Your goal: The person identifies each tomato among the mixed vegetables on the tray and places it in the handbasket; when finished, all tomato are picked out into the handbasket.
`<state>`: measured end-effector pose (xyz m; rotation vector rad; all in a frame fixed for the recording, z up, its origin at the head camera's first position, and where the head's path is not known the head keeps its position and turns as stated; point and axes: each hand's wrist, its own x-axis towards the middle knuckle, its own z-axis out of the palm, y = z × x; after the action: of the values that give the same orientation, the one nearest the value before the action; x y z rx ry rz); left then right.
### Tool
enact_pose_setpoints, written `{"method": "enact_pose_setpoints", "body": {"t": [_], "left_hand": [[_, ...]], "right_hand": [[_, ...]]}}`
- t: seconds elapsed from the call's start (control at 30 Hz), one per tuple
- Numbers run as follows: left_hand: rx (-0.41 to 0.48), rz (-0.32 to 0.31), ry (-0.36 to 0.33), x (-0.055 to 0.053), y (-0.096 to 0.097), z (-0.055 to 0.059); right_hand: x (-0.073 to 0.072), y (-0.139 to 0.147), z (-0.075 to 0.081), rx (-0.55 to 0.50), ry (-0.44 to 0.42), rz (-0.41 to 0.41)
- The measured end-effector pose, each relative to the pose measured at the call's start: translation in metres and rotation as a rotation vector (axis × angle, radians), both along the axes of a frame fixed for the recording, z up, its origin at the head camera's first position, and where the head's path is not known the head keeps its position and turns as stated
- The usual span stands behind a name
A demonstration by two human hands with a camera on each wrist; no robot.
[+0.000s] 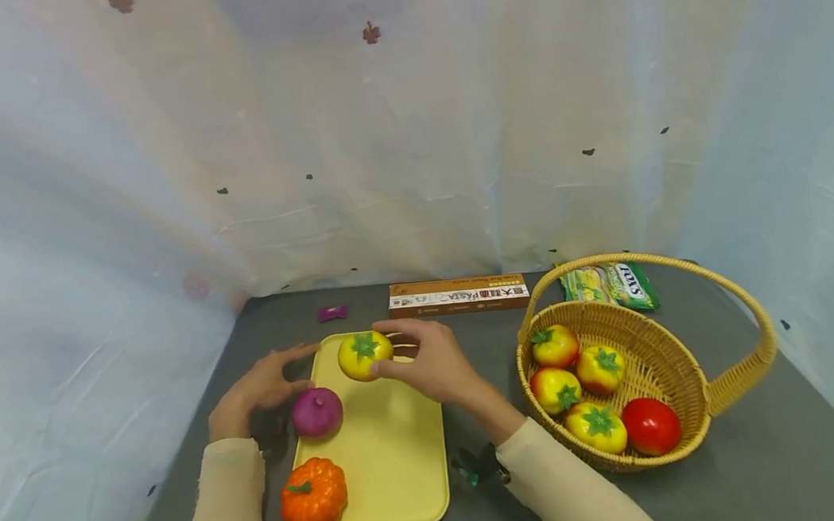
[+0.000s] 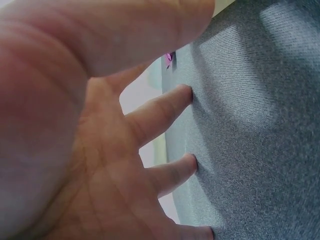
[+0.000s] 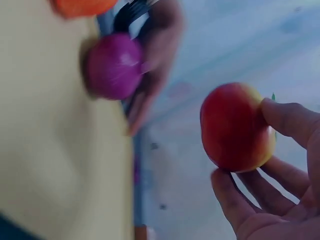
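Observation:
My right hand (image 1: 426,359) pinches a yellow-and-red tomato (image 1: 365,356) with a green leafy top, above the far part of the yellow tray (image 1: 400,453). In the right wrist view the tomato's red underside (image 3: 232,127) shows between thumb and fingers, apart from the tray. My left hand (image 1: 263,388) rests beside the tray's left edge, fingers spread and fingertips on the grey tabletop in the left wrist view. Its thumb is close to a purple onion (image 1: 317,413) on the tray; whether they touch I cannot tell. An orange pumpkin (image 1: 314,496) sits at the tray's near left corner.
To the right stands a wicker basket (image 1: 669,341) with a tall handle, holding several yellow-red tomatoes (image 1: 555,389) and a red one (image 1: 651,426). A pasta box (image 1: 458,296), a green packet (image 1: 608,285) and a small purple wrapper (image 1: 333,313) lie along the back.

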<state>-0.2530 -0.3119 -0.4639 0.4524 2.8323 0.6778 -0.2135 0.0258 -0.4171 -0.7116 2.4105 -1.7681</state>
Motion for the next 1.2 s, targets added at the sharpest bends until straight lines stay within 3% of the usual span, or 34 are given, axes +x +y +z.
{"method": "enact_pose_setpoints", "body": {"t": [0.2, 0.33, 0.5, 0.7, 0.83, 0.93, 1.1, 1.2], "left_hand": [[-0.007, 0.01, -0.002, 0.002, -0.005, 0.002], [-0.009, 0.013, 0.002, 0.001, -0.006, 0.002], [-0.003, 0.011, -0.008, 0.002, -0.003, 0.0], [-0.007, 0.018, -0.024, 0.002, 0.001, 0.003], [-0.006, 0.023, -0.03, 0.003, 0.002, 0.005], [-0.001, 0.023, -0.033, 0.003, 0.002, 0.004], [-0.004, 0.021, -0.031, 0.003, 0.002, 0.003], [-0.007, 0.019, -0.028, 0.002, 0.002, 0.003]], "right_hand": [[0.042, 0.064, 0.018, -0.151, -0.033, 0.071], [0.057, 0.111, 0.018, -0.178, -0.033, 0.005], [0.068, 0.171, 0.007, -0.151, -0.042, -0.125], [0.075, 0.227, -0.011, -0.01, -0.135, -0.267], [0.074, 0.25, -0.019, 0.049, -0.242, -0.313], [0.073, 0.261, -0.02, 0.095, -0.274, -0.351], [0.074, 0.27, -0.016, 0.306, -0.19, -0.448], [0.074, 0.27, -0.016, 0.392, -0.124, -0.454]]}}
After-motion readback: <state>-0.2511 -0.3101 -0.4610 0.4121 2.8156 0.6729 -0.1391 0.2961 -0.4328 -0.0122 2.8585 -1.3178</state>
